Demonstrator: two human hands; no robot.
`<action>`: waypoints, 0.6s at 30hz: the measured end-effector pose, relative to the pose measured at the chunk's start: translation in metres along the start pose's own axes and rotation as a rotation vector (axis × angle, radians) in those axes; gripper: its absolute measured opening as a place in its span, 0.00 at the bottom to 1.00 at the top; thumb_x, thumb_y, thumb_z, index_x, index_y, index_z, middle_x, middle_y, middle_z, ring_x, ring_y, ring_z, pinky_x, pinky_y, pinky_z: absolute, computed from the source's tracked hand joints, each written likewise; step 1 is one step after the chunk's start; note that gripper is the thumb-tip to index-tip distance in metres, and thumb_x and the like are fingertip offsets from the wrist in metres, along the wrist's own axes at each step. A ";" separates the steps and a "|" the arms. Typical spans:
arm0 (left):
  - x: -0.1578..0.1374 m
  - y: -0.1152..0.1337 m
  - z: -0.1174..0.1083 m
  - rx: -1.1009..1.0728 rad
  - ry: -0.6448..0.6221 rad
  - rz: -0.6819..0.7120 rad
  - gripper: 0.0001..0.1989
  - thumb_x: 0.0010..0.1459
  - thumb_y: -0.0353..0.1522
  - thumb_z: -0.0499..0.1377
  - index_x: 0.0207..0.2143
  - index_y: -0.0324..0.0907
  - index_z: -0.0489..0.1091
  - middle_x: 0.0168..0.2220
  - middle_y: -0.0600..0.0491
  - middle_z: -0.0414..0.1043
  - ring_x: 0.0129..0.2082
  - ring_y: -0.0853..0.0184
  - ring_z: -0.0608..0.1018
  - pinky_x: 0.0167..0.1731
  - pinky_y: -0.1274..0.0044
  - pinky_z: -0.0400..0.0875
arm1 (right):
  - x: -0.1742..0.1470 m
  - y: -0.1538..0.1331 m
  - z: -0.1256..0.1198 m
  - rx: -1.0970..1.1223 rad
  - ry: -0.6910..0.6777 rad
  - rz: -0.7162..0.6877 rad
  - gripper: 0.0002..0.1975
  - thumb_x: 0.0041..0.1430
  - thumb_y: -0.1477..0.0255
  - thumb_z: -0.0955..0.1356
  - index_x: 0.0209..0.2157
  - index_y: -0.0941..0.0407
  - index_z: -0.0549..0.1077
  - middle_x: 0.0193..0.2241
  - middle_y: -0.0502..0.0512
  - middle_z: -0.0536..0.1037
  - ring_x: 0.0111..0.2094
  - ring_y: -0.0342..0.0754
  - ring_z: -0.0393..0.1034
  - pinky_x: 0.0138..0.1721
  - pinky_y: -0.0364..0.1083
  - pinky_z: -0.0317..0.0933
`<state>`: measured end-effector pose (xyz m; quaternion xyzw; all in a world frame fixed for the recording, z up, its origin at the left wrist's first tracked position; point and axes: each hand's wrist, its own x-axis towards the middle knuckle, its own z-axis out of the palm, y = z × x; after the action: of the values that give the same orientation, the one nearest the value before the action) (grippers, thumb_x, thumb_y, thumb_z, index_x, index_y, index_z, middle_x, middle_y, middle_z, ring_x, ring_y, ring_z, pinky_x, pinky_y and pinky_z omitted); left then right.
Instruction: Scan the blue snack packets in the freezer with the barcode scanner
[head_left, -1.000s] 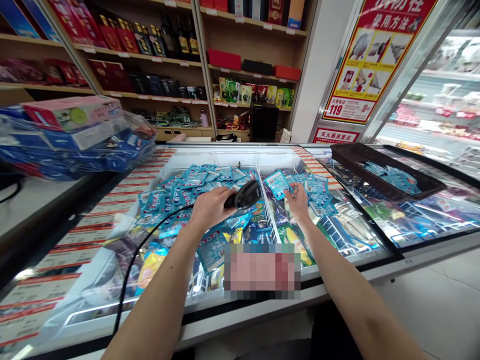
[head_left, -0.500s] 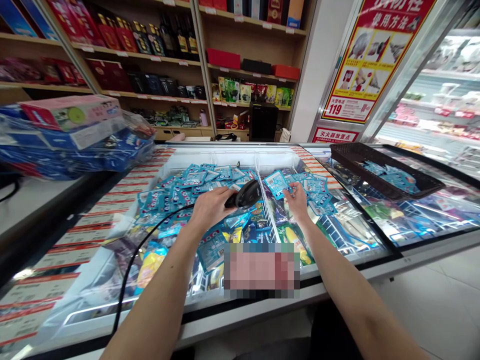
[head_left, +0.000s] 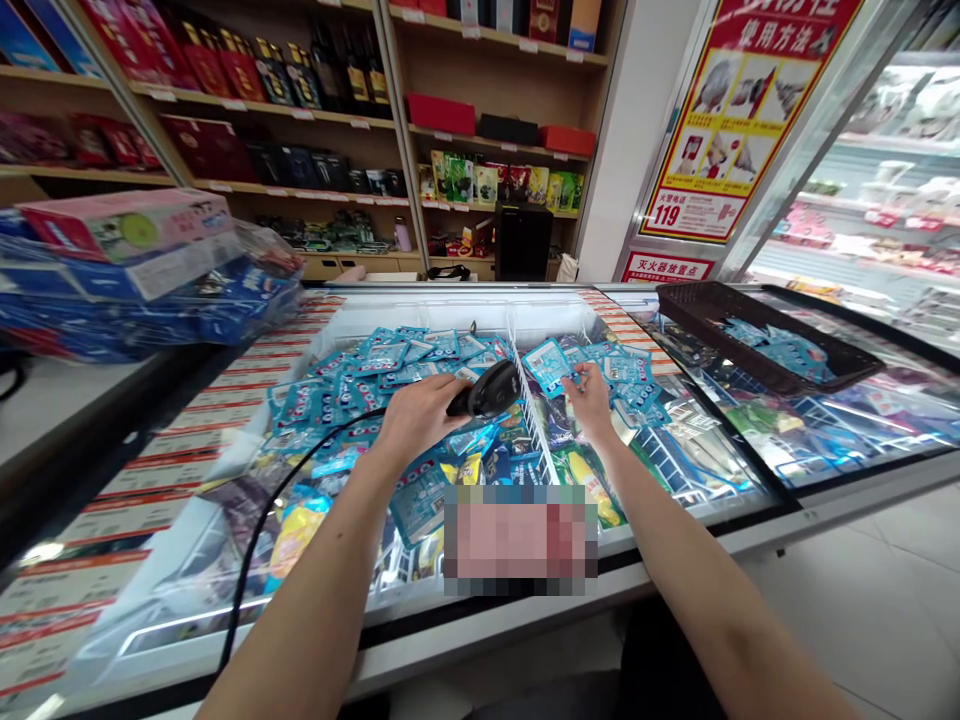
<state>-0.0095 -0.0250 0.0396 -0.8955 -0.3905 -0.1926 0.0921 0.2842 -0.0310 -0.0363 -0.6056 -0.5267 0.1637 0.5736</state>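
Holding, left hand [head_left: 418, 415]: head view; grip wrapped round black scanner [head_left: 493, 390], handle mostly covered by fingers.
Right hand [head_left: 589, 402]: grip pinching blue packet [head_left: 546, 366] by its edge, right of wire divider [head_left: 534, 415] in freezer [head_left: 465, 628]; fine print illegible.
Cable [head_left: 255, 535]: lower end lost behind left forearm [head_left: 315, 560].
Pixelated block [head_left: 521, 540]: masks part of near rim.

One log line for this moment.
left hand: holds black scanner | right hand: holds blue packet | freezer: loose packets both sides of wire divider | brown basket: further packets
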 end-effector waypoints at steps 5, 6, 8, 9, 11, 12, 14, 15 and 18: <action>0.000 0.000 -0.001 -0.001 0.017 0.013 0.18 0.55 0.38 0.57 0.48 0.46 0.66 0.43 0.52 0.73 0.42 0.60 0.75 0.34 0.74 0.67 | 0.000 0.001 0.000 -0.054 -0.006 -0.016 0.17 0.55 0.59 0.64 0.42 0.54 0.62 0.26 0.48 0.65 0.24 0.45 0.64 0.25 0.46 0.63; 0.000 0.000 -0.001 -0.003 0.020 0.014 0.18 0.55 0.38 0.57 0.48 0.46 0.66 0.43 0.52 0.73 0.42 0.60 0.75 0.34 0.73 0.67 | 0.000 0.001 -0.001 -0.072 -0.005 -0.024 0.17 0.55 0.59 0.64 0.42 0.54 0.62 0.26 0.48 0.66 0.24 0.46 0.64 0.26 0.47 0.63; 0.000 0.000 -0.001 -0.010 0.023 0.013 0.18 0.55 0.38 0.57 0.49 0.46 0.66 0.43 0.51 0.73 0.43 0.60 0.75 0.35 0.74 0.67 | 0.000 0.001 -0.001 -0.096 0.000 -0.036 0.17 0.55 0.59 0.64 0.42 0.54 0.62 0.26 0.49 0.66 0.25 0.46 0.65 0.28 0.48 0.63; 0.000 0.000 -0.001 -0.015 0.023 0.013 0.18 0.55 0.38 0.57 0.49 0.46 0.66 0.44 0.51 0.73 0.43 0.60 0.75 0.35 0.73 0.67 | 0.000 0.001 -0.001 -0.102 0.002 -0.038 0.16 0.55 0.59 0.64 0.42 0.54 0.62 0.26 0.49 0.67 0.25 0.46 0.65 0.28 0.48 0.62; 0.000 0.000 -0.001 -0.026 0.022 0.013 0.19 0.55 0.38 0.57 0.49 0.46 0.66 0.44 0.50 0.73 0.43 0.60 0.75 0.35 0.73 0.67 | 0.000 0.000 -0.001 -0.111 0.002 -0.036 0.16 0.55 0.60 0.64 0.42 0.54 0.62 0.26 0.49 0.66 0.26 0.47 0.65 0.28 0.47 0.62; -0.001 0.001 -0.001 -0.029 0.022 0.011 0.19 0.54 0.37 0.57 0.49 0.46 0.66 0.44 0.50 0.73 0.43 0.60 0.75 0.35 0.73 0.67 | 0.000 -0.001 -0.002 -0.115 0.001 -0.033 0.16 0.55 0.60 0.64 0.42 0.54 0.63 0.26 0.48 0.66 0.25 0.47 0.65 0.27 0.47 0.61; -0.001 0.001 -0.001 -0.032 0.022 0.008 0.19 0.54 0.37 0.58 0.49 0.46 0.66 0.44 0.50 0.73 0.43 0.59 0.75 0.35 0.74 0.67 | 0.000 -0.001 -0.002 -0.120 -0.004 -0.027 0.15 0.56 0.61 0.64 0.41 0.54 0.63 0.24 0.47 0.65 0.24 0.46 0.64 0.27 0.47 0.61; -0.001 0.001 -0.001 -0.030 0.022 0.006 0.19 0.54 0.37 0.58 0.49 0.46 0.66 0.44 0.50 0.73 0.43 0.59 0.75 0.35 0.74 0.67 | 0.000 -0.001 -0.002 -0.119 -0.005 -0.024 0.15 0.55 0.61 0.65 0.41 0.54 0.63 0.24 0.47 0.64 0.24 0.46 0.63 0.26 0.47 0.61; 0.000 0.001 -0.001 -0.019 0.025 0.006 0.19 0.54 0.37 0.58 0.49 0.46 0.66 0.44 0.51 0.73 0.43 0.60 0.75 0.35 0.74 0.67 | 0.001 0.000 -0.001 -0.092 -0.001 -0.028 0.15 0.55 0.61 0.65 0.41 0.54 0.63 0.24 0.46 0.63 0.23 0.44 0.62 0.26 0.46 0.60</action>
<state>-0.0096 -0.0262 0.0405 -0.8951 -0.3847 -0.2071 0.0887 0.2852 -0.0311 -0.0357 -0.6239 -0.5422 0.1316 0.5472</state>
